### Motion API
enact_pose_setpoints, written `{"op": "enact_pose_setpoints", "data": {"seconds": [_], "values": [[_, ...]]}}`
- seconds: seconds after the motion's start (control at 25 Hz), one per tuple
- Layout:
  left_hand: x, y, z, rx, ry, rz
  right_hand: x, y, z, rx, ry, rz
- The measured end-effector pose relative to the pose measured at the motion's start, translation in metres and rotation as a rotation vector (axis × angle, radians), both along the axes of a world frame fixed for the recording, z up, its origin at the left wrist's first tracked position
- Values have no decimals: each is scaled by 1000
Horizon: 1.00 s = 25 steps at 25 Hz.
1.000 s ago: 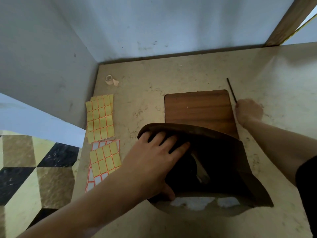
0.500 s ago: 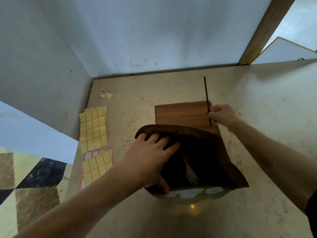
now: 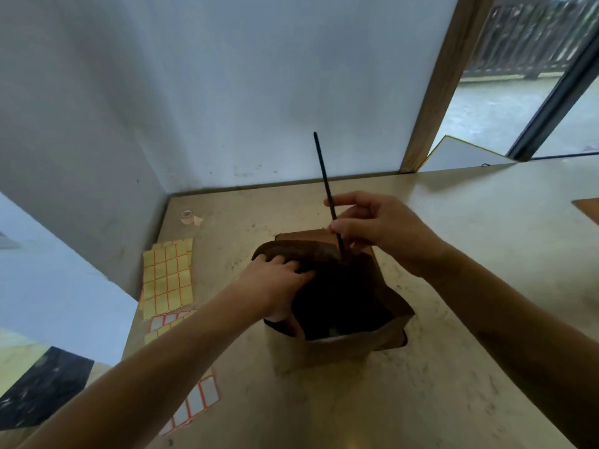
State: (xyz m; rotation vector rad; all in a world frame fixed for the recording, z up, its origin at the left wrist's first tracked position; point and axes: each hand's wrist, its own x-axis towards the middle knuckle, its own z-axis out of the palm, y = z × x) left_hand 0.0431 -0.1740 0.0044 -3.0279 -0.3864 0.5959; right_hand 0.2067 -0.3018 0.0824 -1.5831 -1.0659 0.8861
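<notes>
One black rod (image 3: 324,170) upright in right hand (image 3: 372,225)

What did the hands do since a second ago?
The right hand lifted the thin black stick off the tabletop and swung it left; it now stands almost upright at the mouth of the brown paper bag. The left hand still holds the bag's rim open. The yellow label sheets stayed put.

Yellow label sheets (image 3: 168,277) lie on the table (image 3: 453,384) (red-edged, near its left side); a tape roll (image 3: 187,216) sits beyond them.
</notes>
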Motion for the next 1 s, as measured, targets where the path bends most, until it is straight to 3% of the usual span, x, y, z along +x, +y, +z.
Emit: {"op": "enact_pose_setpoints", "data": {"seconds": [0.2,0.36,0.44,0.6,0.84,1.0], "values": [[3,-2,6,9,33,15,-31,-31,0,-201,-96,247],[2,-3,5,25,45,26,-16,-48,4,-287,107,275],[4,-2,5,28,58,32,-11,-46,6,-304,104,264],[7,-4,4,38,66,33,-22,-16,-13,-402,-237,174],[6,-9,1,38,86,44,-40,32,-80,-673,-838,317],[3,-9,3,25,69,40,-32,34,-109,-755,-831,281]]}}
